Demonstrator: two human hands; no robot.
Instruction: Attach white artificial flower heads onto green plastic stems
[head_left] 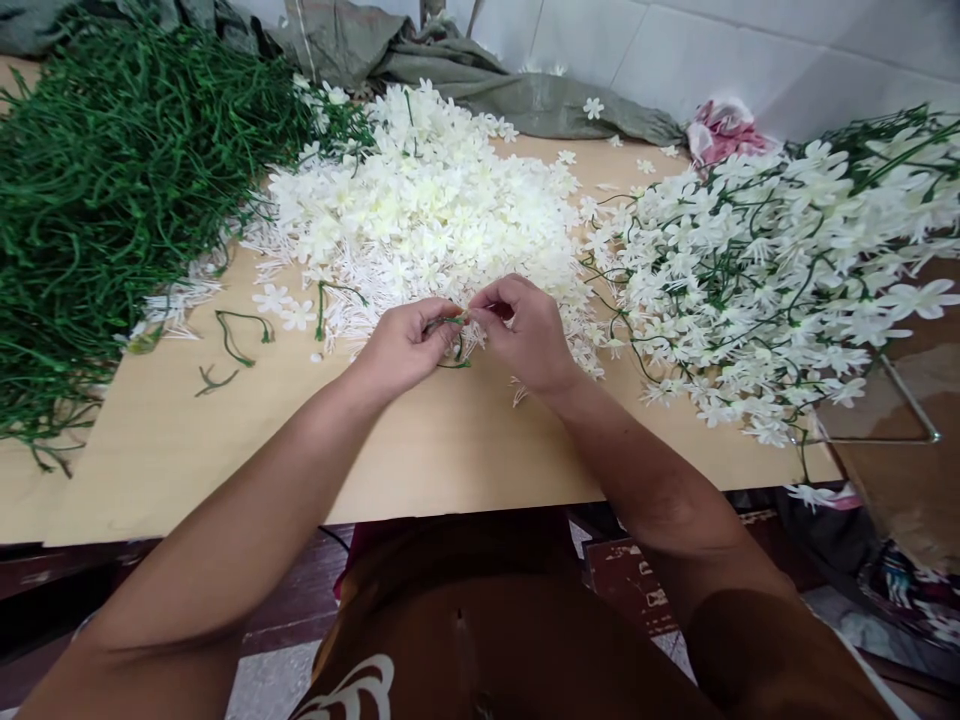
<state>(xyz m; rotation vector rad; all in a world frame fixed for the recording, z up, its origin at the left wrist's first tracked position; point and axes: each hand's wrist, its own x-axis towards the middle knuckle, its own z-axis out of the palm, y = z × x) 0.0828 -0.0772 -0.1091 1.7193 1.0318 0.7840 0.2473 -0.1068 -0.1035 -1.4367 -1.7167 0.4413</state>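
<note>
My left hand (405, 345) and my right hand (525, 330) meet at the near edge of a big heap of loose white artificial flowers (420, 215) on a pale wooden table (247, 450). A thin green plastic stem (452, 345) is pinched in my left hand's fingers. Against that stem's tip my right hand's fingertips pinch something small, probably a white flower head, mostly hidden by the fingers.
A large pile of bare green stems (112, 190) fills the table's left side. Finished sprays with white flowers on green stems (780, 270) lie heaped at the right. Two loose stems (236, 340) lie nearby. Grey-green cloth (480, 85) and pink cloth (724, 125) sit by the tiled wall.
</note>
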